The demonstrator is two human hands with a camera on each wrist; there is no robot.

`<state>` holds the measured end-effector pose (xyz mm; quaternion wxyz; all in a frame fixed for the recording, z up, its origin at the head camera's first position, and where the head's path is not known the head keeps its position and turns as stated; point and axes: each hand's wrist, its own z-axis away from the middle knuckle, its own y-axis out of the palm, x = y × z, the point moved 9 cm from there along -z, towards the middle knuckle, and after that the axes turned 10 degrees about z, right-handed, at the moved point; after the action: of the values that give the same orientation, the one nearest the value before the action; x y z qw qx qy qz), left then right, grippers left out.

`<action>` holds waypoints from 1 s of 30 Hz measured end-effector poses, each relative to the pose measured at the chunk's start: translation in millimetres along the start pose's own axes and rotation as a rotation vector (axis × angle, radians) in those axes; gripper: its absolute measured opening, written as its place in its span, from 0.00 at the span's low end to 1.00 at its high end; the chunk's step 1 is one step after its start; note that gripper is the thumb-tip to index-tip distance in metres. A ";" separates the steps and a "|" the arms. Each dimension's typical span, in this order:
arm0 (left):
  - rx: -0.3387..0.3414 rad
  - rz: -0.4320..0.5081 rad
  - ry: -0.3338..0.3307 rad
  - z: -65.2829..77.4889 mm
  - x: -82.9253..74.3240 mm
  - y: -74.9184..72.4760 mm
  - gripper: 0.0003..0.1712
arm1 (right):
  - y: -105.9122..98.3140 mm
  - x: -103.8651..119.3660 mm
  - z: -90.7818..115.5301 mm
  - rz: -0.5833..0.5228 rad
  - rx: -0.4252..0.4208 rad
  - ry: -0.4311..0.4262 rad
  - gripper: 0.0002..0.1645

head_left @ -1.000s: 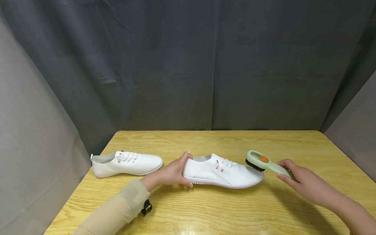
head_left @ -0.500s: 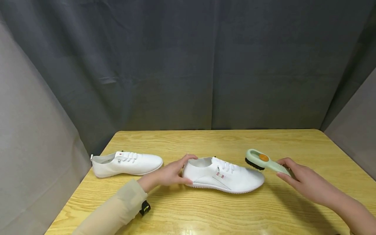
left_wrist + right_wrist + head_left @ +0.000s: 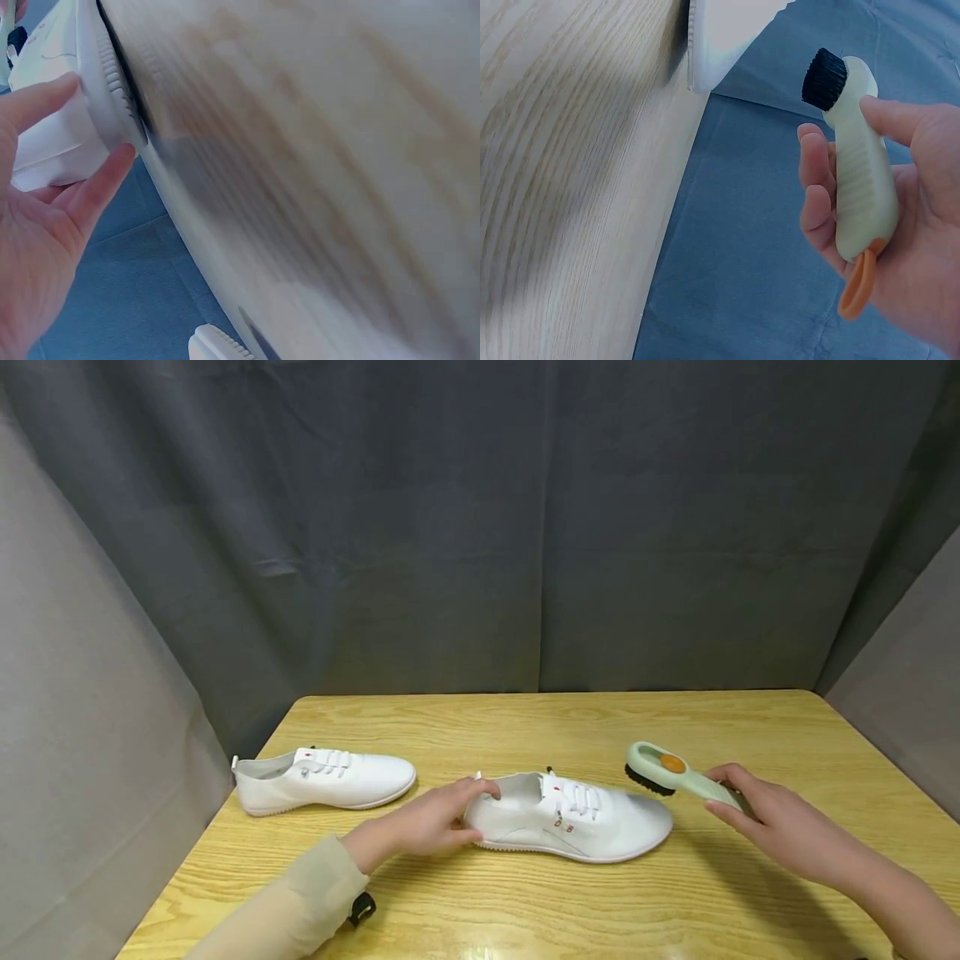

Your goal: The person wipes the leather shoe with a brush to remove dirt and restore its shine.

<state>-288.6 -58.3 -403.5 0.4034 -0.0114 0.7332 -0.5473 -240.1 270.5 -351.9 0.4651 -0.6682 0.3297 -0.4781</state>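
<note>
The shoe [image 3: 618,825] lies across the worktop [image 3: 562,918] in front of me, its long axis running roughly left to right: heel at my left grip [image 3: 427,821], toe pointing over towards my right side. My left grip is about half open and cups the shoe's heel, a fingertip over the rim of the opening and the thumb low against the side nearest me.

My right grip [image 3: 776,827] is closed on the handle of the brush [image 3: 697,785], to the right of the shoe. The handle slants from my fingers up and back towards the far side of the toe, so the brush leads with its head and sits crosswise to the shoe's length. The bristles [image 3: 825,79] face down in the head view, near the toe but apart from it — the right wrist view shows a plain gap between them and the shoe.

That gap looks to me like the relation that counts: from my right grip the toe lies to the left and a little lower, and this is the nearer hand to it. The other shoe [image 3: 367,779] sits beyond the heel, to the left of the shoe — its own toe pointing the same way.
</note>
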 end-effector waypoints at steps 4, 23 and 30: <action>-0.003 -0.019 0.002 4.6 -1.5 0.0 0.34 | -0.2 1.2 0.9 -0.021 -0.008 -0.010 0.18; -0.033 0.152 -0.140 -16.1 7.9 -6.2 0.47 | 6.0 9.2 -6.6 -0.031 0.020 -0.022 0.20; -0.015 0.151 -0.105 -23.1 11.3 -4.6 0.37 | 10.7 10.8 -7.7 -0.034 0.031 -0.024 0.20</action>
<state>-312.1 -46.9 -404.6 0.4812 0.0124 0.7139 -0.5086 -243.8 254.8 -357.5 0.4711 -0.6722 0.3051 -0.4828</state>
